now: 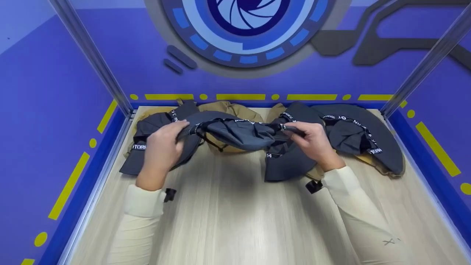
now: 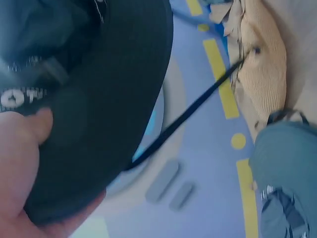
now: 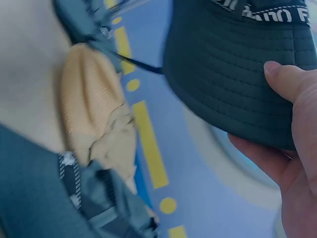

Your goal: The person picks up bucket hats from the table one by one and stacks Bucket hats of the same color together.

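Note:
A dark grey bucket hat (image 1: 239, 137) is held up over the table between both hands, its crown sagging toward me. White lettering runs along the band inside its brim. My left hand (image 1: 163, 151) pinches one side of the brim; in the left wrist view the thumb (image 2: 43, 124) lies on top and the fingers pass beneath. On the opposite side, my right hand (image 1: 312, 141) grips the brim, with its thumb (image 3: 282, 79) on the stitched face. A thin black cord (image 2: 185, 114) hangs from the hat.
Along the back of the table (image 1: 235, 221) lie other hats: a dark one (image 1: 149, 127) at left, a tan one (image 1: 232, 107) behind the held hat, a dark one (image 1: 285, 172) under my right hand, and another (image 1: 388, 147) at far right. Blue panels (image 1: 121, 59) enclose the table.

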Demonstrator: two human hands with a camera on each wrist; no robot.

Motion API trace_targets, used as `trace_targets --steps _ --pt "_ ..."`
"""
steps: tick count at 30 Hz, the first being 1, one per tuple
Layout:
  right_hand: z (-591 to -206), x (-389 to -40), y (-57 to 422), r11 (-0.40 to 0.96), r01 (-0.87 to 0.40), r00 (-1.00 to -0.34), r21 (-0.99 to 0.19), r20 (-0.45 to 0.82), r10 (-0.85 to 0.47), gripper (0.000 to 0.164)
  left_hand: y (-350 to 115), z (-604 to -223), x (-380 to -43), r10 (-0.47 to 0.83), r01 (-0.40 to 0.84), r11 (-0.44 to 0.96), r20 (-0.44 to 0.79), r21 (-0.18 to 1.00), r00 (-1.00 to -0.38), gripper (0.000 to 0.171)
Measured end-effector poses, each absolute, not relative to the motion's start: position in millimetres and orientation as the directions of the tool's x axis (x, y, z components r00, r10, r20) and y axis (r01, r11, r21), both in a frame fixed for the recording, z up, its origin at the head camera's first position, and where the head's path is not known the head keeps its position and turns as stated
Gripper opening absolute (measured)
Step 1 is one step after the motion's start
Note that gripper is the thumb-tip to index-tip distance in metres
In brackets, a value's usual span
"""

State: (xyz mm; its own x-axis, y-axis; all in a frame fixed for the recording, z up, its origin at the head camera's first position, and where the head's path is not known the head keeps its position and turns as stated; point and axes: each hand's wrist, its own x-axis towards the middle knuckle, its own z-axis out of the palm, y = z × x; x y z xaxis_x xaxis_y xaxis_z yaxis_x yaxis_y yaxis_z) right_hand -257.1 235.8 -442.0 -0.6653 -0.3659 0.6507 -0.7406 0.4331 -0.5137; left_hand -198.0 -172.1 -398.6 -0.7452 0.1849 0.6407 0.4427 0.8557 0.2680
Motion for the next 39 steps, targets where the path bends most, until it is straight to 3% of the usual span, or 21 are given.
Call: trace_targets --steps 4,6,13,19,25,33,39 --pt "-424 -246 227 0.390 -0.747 -0.655 -0.538 0.696 -0.295 0.023 -193 -395 -191 0.177 0.522 0.798 0.711 0.301 -0.680 0.025" --pt "-415 -238 220 0.370 -0.731 -0.674 -0.574 0.691 -0.260 0.020 -204 -396 -188 0.135 0.541 0.754 0.719 0.372 -0.682 0.023" --pt "-410 -220 195 0.216 -0.544 -0.839 -0.811 0.532 -0.116 0.018 -231 -410 -178 -0.147 0.436 0.481 0.560 0.761 -0.816 0.013" --pt "-430 -214 173 0.221 -0.375 -0.927 -0.900 0.365 -0.086 0.024 -245 -432 -170 -0.342 0.258 0.266 0.341 0.929 -0.875 0.028" --pt "-463 -207 151 0.195 -0.170 -0.985 -0.966 0.158 -0.074 0.034 -254 -467 -165 -0.446 0.111 0.101 0.145 0.989 -0.883 0.041" --pt "-533 -204 136 0.143 0.002 -0.988 -0.990 -0.024 -0.152 0.051 -269 -528 -159 -0.438 -0.140 0.203 -0.038 0.969 -0.898 0.046" --pt "-567 -198 126 0.327 -0.012 -0.977 -0.945 -0.058 -0.204 0.060 -276 -557 -150 -0.430 -0.251 0.259 -0.121 0.933 -0.895 0.049"
